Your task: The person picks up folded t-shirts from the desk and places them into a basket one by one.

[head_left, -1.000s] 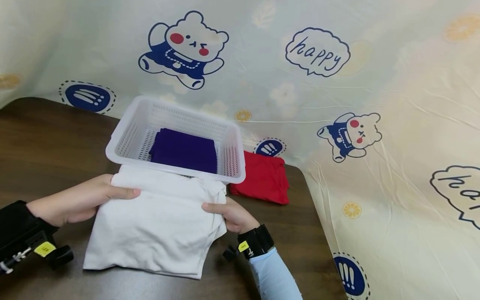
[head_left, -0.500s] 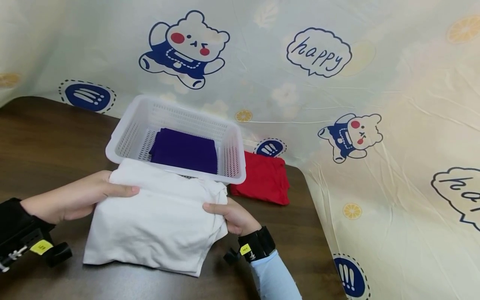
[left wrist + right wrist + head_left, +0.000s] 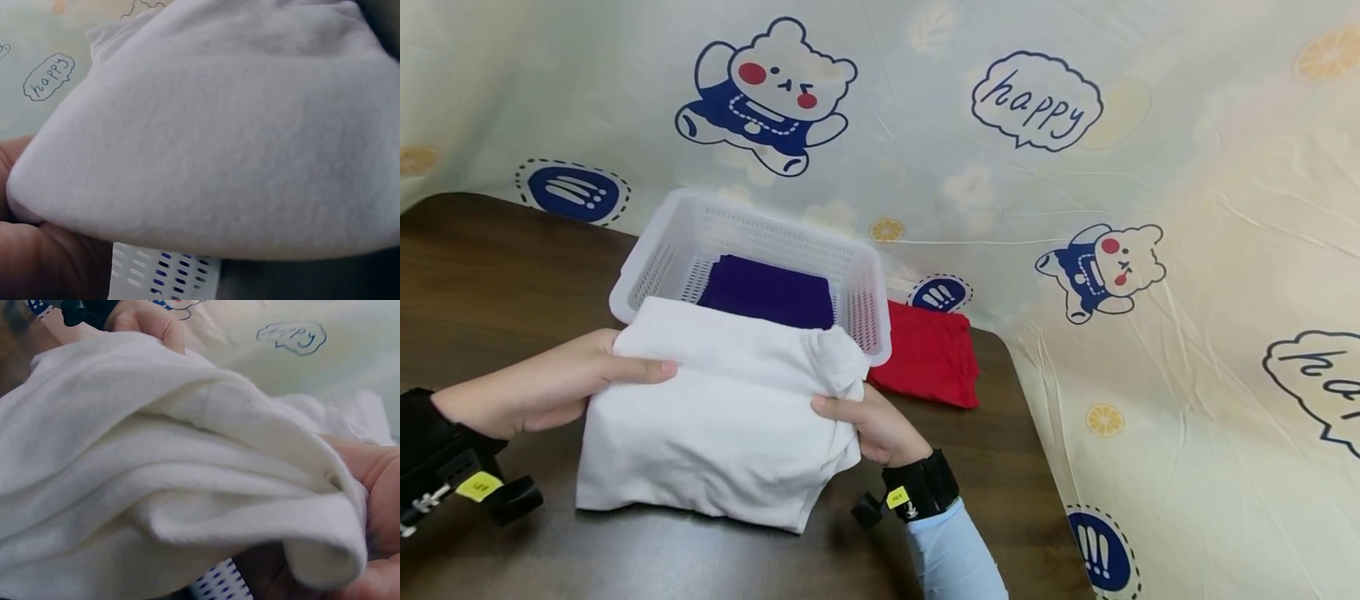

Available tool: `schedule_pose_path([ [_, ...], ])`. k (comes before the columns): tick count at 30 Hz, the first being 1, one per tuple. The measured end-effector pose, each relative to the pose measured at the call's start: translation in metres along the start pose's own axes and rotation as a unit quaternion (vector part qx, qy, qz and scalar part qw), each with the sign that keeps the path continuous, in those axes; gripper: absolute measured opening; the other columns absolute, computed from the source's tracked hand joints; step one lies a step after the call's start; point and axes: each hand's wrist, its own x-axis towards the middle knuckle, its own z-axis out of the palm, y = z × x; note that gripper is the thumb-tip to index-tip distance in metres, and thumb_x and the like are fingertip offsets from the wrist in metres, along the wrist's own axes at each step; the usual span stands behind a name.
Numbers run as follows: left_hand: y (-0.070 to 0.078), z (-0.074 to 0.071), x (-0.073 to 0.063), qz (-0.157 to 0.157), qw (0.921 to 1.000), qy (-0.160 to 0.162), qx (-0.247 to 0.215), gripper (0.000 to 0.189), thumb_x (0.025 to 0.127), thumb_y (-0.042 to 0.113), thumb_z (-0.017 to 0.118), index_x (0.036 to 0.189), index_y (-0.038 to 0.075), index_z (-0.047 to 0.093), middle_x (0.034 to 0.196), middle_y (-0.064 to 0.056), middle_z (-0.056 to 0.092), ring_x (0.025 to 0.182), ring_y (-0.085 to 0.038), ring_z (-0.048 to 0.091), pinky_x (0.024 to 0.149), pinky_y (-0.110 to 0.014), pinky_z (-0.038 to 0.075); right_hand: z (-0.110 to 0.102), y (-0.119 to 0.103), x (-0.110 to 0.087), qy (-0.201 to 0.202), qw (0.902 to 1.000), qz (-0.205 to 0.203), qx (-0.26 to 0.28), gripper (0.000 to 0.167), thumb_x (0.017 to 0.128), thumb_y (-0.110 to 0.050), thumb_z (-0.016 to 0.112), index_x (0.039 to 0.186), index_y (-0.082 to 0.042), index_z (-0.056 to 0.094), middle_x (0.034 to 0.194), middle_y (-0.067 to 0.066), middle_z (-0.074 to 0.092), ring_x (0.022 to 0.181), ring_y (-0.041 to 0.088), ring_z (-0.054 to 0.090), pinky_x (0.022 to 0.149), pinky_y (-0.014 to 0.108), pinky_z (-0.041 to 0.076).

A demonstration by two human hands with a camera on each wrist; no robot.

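A folded white cloth [image 3: 715, 417] is held at its far corners by both hands. My left hand [image 3: 557, 379] grips its left side, thumb on top. My right hand [image 3: 868, 425] grips its right side, where the fabric bunches. The cloth's far edge is raised over the near rim of a white plastic basket [image 3: 647, 258]; its near edge rests on the table. A folded purple cloth [image 3: 767, 292] lies inside the basket. The white cloth [image 3: 212, 137] fills the left wrist view, with the basket wall [image 3: 162, 272] below it. The right wrist view shows the cloth's folds [image 3: 156, 487] close up.
A folded red cloth [image 3: 928, 354] lies on the dark wooden table [image 3: 490, 267] right of the basket. A cartoon-printed sheet [image 3: 1150, 250] hangs behind and drapes down on the right, past the table's rounded corner.
Both hands have lifted the white cloth's far edge up and forward; it now covers the basket's near rim instead of lying below it.
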Motion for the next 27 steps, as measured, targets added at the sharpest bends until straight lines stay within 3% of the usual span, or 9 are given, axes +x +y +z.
schedule_pose_path([
  [11,0.019,0.005,0.001,0.026,0.9986,0.04,0.024,0.055,0.106,0.016,0.052,0.153,0.006,0.025,0.127,-0.007,0.058,0.102,-0.025,0.066,0.081,-0.046,0.059,0.001,-0.025,-0.004,0.002,0.9985,-0.025,-0.049,0.052,0.096,-0.003,0.055,0.143,-0.015,0.036,0.136,0.009,0.047,0.126,0.026,0.052,0.1,0.043,0.052],
  [17,0.031,0.007,0.003,0.034,0.9967,0.05,0.054,0.055,0.107,0.018,0.051,0.153,0.003,0.027,0.129,-0.013,0.056,0.102,-0.023,0.065,0.08,-0.043,0.058,0.0,-0.034,-0.004,0.012,0.9971,-0.033,-0.068,0.053,0.096,-0.005,0.057,0.143,-0.015,0.036,0.136,0.009,0.047,0.126,0.027,0.052,0.099,0.042,0.053],
  [27,0.065,0.008,0.014,0.033,0.9916,0.075,0.1,0.056,0.106,0.026,0.055,0.151,0.004,0.03,0.136,-0.021,0.048,0.104,-0.025,0.06,0.083,-0.041,0.054,0.001,-0.062,-0.008,0.042,0.9914,-0.07,-0.102,0.052,0.096,-0.004,0.056,0.142,-0.016,0.036,0.136,0.012,0.046,0.127,0.031,0.05,0.096,0.044,0.055],
])
